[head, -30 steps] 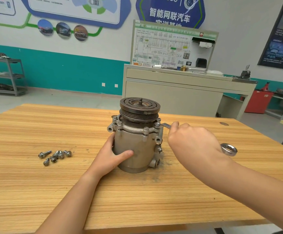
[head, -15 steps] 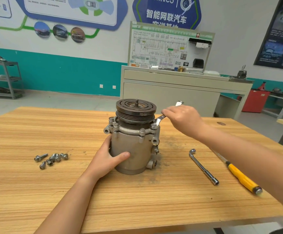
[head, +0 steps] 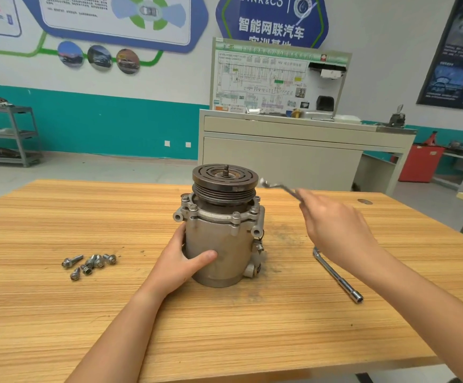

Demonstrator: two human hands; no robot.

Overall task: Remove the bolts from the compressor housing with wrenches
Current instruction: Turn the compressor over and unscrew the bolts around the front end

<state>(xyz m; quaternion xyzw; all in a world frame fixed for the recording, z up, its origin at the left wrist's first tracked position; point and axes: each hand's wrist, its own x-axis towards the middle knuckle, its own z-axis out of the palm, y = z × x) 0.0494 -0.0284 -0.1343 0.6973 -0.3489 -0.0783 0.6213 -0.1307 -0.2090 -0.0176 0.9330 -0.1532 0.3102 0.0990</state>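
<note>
The left hand (head: 180, 261) reaches in from the lower left and grips the compressor (head: 222, 239) low on its left side. The palm lies flat on the metal, the thumb stretches across the front, and the other fingers curl round the back out of sight. The right hand (head: 335, 230) hangs in the air to the right of the compressor, back of the hand up, its fingers curled round the handle of a thin wrench (head: 278, 187). The wrench is blurred. Its head sits just beside the rim of the pulley (head: 225, 178), and whether the two touch cannot be told.

On the wall, a blue sign (head: 270, 29) reads "LYNK&CO" above "智能网联汽车". The print on the wiring board (head: 266, 81) below it is too small to read.

The compressor stands upright near the middle of the table (head: 59, 313). Its body is a dull grey metal cylinder, and the dark grooved pulley tops it. Bolts (head: 236, 215) sit upright in the flange below the pulley. A small heap of loose bolts (head: 89, 264), shiny with flanged heads, lies well to the left. A bent steel socket wrench (head: 338, 276) lies to the right, partly under the right forearm. The tabletop is striped light wood, with dark smudges around the compressor's base.
</note>
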